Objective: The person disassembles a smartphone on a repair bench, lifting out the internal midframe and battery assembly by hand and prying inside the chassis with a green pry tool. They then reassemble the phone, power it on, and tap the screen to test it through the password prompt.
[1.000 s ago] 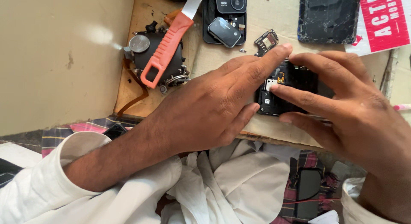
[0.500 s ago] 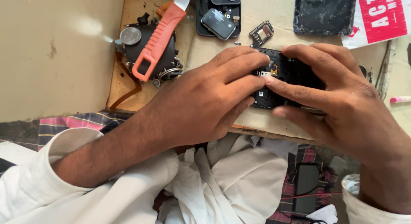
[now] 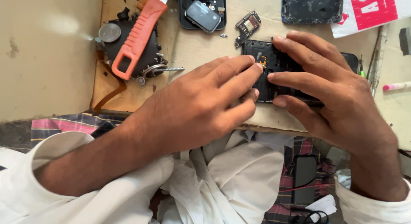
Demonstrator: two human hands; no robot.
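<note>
Black, opened phone body (image 3: pixel 278 74) lies flat near the front edge of the wooden work board (image 3: pixel 201 48), its inner side up. Left hand (image 3: pixel 192 108) reaches in from the left, index and middle fingertips (image 3: pixel 252 68) pressed close together at a small gold-coloured connector (image 3: pixel 262 61) inside the housing; whether anything is pinched between them cannot be told. Right hand (image 3: pixel 334 95) lies spread over the phone body, fingers apart, pinning it to the board rather than gripping it.

Judgement: work at the connector calls for light, straight pressure while the right hand holds the housing from sliding towards the board edge.

Surroundings: a small loose circuit board (image 3: pixel 247 23) sits just beyond the phone body. Further back lies a second opened phone (image 3: pixel 205 10) and a cracked dark screen panel (image 3: pixel 311 8). To the left, an orange-handled cutter (image 3: pixel 137 38) rests on a black round component (image 3: pixel 128 48), with a coin cell (image 3: pixel 109 32) beside it.
</note>
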